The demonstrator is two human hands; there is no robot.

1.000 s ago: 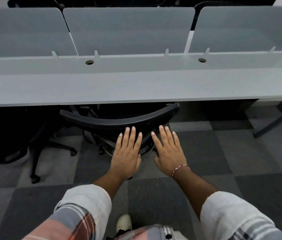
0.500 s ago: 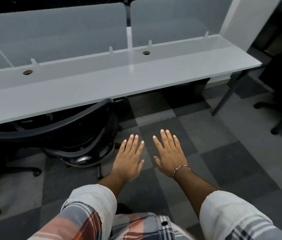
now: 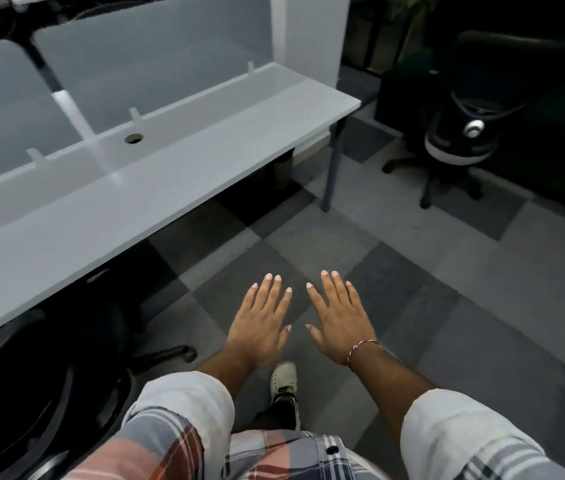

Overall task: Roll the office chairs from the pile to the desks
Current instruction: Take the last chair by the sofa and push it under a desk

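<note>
A black office chair (image 3: pixel 42 382) stands tucked under the long white desk (image 3: pixel 156 188) at the lower left, partly hidden by the desktop. My left hand (image 3: pixel 262 322) and my right hand (image 3: pixel 339 317) hover side by side over the carpet with fingers spread flat, palms down, holding nothing and well clear of that chair. Another black office chair (image 3: pixel 461 140) stands in the dark corner at the upper right, beyond the desk's end.
Grey frosted partitions (image 3: pixel 149 64) rise along the desk's far side. The desk's end leg (image 3: pixel 331 171) stands on the checkered grey carpet (image 3: pixel 430 289). A white pillar (image 3: pixel 308 32) sits behind the desk end. My shoe (image 3: pixel 284 379) shows below my hands.
My view has swung right. The chair my hands were touching has slid off to the lower left, my hands have left it, and the second chair at the upper right has come into sight.
</note>
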